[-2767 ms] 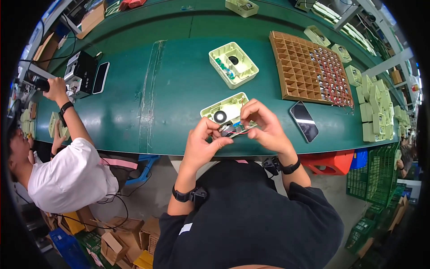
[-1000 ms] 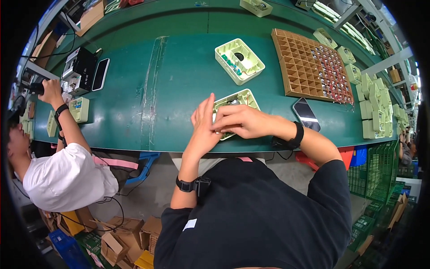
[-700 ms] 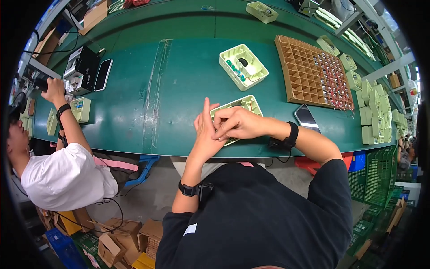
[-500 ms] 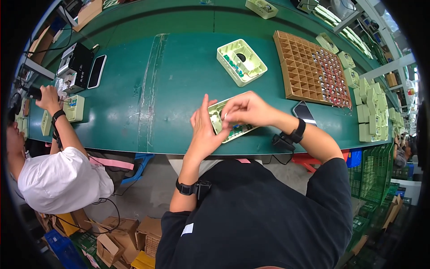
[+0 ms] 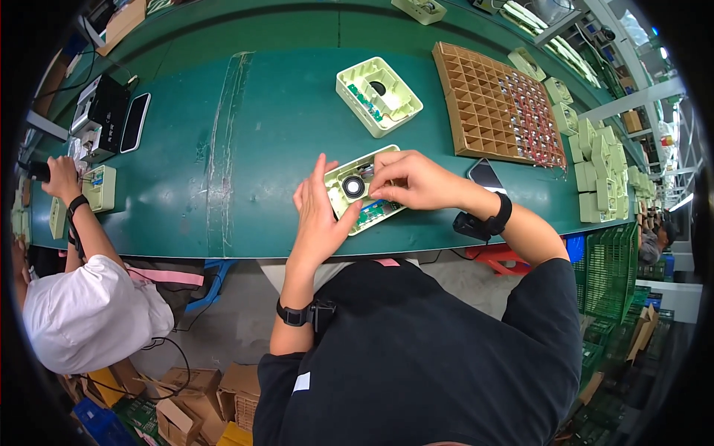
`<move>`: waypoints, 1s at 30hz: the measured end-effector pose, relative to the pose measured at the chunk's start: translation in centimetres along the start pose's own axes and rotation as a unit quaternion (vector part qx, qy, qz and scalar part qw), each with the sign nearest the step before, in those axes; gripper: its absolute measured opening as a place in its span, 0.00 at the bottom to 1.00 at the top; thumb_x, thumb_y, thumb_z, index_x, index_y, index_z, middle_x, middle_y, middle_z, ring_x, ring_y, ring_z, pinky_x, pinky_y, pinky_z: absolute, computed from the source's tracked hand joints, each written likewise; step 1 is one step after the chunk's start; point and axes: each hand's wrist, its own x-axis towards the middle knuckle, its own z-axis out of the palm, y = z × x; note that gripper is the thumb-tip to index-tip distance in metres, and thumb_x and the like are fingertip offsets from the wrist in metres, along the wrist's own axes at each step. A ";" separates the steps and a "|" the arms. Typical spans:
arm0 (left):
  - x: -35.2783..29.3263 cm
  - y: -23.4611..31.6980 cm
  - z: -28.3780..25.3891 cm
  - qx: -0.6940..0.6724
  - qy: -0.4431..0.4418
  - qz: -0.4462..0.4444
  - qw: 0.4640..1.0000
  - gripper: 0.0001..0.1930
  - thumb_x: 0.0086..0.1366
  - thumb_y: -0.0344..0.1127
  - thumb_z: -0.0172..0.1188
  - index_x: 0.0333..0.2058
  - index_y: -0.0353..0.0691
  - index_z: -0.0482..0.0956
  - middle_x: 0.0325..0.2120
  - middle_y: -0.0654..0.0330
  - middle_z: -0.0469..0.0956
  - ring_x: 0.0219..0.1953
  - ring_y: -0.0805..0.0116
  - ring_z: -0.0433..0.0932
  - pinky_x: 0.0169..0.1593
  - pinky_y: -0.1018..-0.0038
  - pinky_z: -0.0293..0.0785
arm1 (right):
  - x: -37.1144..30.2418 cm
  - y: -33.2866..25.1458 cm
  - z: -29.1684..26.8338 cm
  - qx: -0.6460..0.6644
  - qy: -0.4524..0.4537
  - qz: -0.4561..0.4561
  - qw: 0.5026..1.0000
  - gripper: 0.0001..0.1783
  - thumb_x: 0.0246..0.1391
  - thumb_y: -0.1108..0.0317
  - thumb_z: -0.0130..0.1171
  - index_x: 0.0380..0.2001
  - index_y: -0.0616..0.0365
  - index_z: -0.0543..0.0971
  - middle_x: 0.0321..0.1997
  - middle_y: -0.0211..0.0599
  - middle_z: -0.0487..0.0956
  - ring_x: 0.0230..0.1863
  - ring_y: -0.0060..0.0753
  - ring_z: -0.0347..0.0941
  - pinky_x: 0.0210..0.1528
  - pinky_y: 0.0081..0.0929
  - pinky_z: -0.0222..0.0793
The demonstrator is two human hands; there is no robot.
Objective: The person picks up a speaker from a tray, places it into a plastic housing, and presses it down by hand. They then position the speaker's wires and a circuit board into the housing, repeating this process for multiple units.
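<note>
Pale-green plastic casing [image 5: 362, 189] is steadied by the open left hand [image 5: 321, 215] while the right hand [image 5: 407, 182] presses inside it.

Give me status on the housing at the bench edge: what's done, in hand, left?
Done: a black round part and a green board sit inside the pale green housing. In hand: the left hand braces its left side while the right hand presses at the top, fingers inside. Left: it is open, no cover on; a second open housing waits behind.
</note>
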 end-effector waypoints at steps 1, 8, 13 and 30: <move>0.1 0.0 0.0 -0.001 0.002 0.002 1.000 0.51 0.63 0.42 0.70 0.75 0.32 0.48 0.65 0.46 0.70 0.66 0.49 0.68 0.73 0.52 0.47 | 0.1 -0.4 0.0 -0.062 -0.013 -0.021 0.998 0.06 0.63 0.69 0.66 0.35 0.61 0.85 0.36 0.37 0.78 0.36 0.38 0.78 0.38 0.35 0.75; 0.1 -0.1 -0.1 0.006 0.005 0.009 1.000 0.49 0.63 0.43 0.70 0.74 0.32 0.50 0.65 0.46 0.70 0.66 0.49 0.68 0.73 0.51 0.47 | 0.5 -1.4 0.7 -0.270 -0.103 -0.070 0.955 0.06 0.55 0.71 0.65 0.28 0.63 0.82 0.39 0.42 0.79 0.37 0.44 0.80 0.38 0.41 0.77; -0.1 -0.1 -0.1 0.010 0.007 0.011 1.000 0.49 0.63 0.42 0.70 0.74 0.33 0.51 0.65 0.47 0.70 0.66 0.49 0.68 0.73 0.51 0.48 | 0.9 -1.9 1.3 -0.361 -0.117 -0.131 0.916 0.05 0.49 0.71 0.64 0.25 0.63 0.83 0.40 0.41 0.80 0.37 0.44 0.81 0.39 0.41 0.80; 0.0 -0.5 0.0 0.014 0.014 0.019 1.000 0.46 0.61 0.35 0.68 0.74 0.35 0.53 0.65 0.48 0.70 0.66 0.47 0.68 0.73 0.51 0.48 | 3.8 -2.5 2.9 -0.486 -0.191 -0.146 0.840 0.06 0.45 0.68 0.66 0.26 0.60 0.86 0.36 0.37 0.79 0.40 0.42 0.81 0.35 0.37 0.80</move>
